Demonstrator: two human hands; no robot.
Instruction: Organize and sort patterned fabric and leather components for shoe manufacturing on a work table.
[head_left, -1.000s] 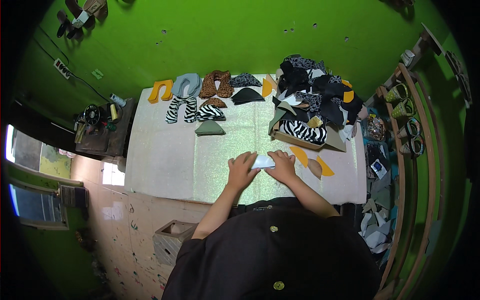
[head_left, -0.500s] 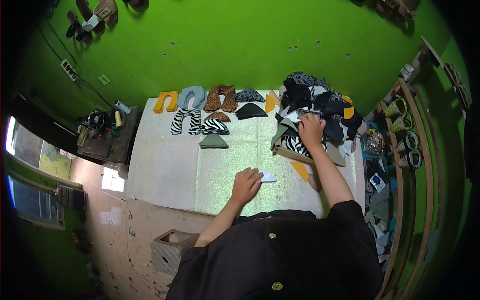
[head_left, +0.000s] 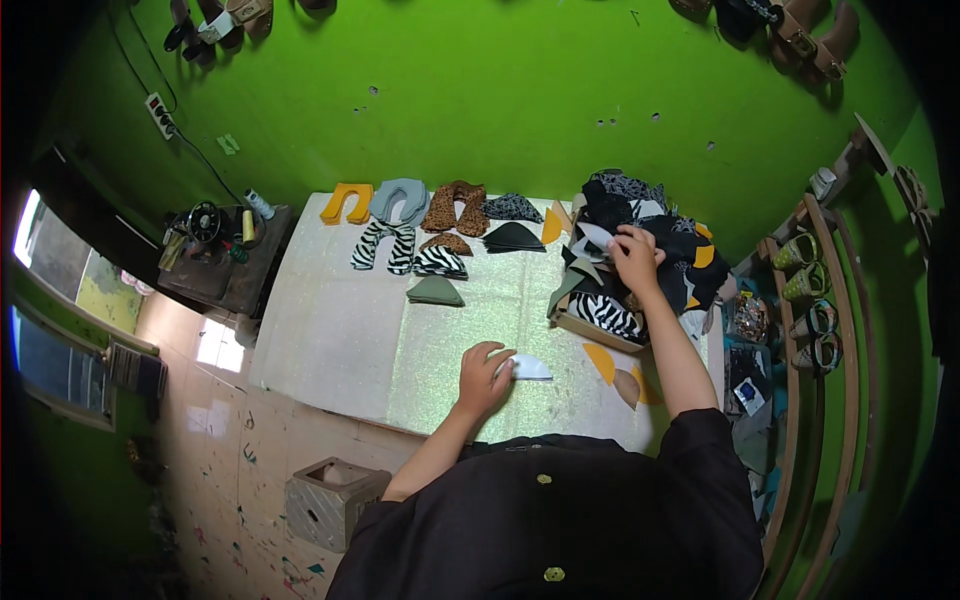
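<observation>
My left hand point(head_left: 484, 382) is closed on the left end of a small stack of white half-round pieces point(head_left: 532, 368) over the near middle of the table. Over the heaped box at the right, my right hand point(head_left: 638, 260) pinches a pale grey-white cut piece point(head_left: 597, 238). Beneath it, the cardboard box point(head_left: 598, 333) overflows with black, grey-patterned, yellow and white offcuts. Zebra-print pieces point(head_left: 606, 314) show at the box's near end. Close to its near side lie a yellow half-round piece point(head_left: 598, 362) and a brown one point(head_left: 627, 389).
Sorted stacks line the table's far side: yellow U-shapes point(head_left: 346, 203), grey U-shapes point(head_left: 402, 202), leopard-print ones point(head_left: 457, 207), black pieces point(head_left: 513, 238) and olive pieces point(head_left: 435, 291). A sewing machine point(head_left: 206, 222) stands left. A wooden rack point(head_left: 840, 300) with sandals is at right.
My right hand has lifted slightly from the heap, with the pale piece now showing in its fingers. The brown half-round piece has come into sight. The whole view has shifted a little.
</observation>
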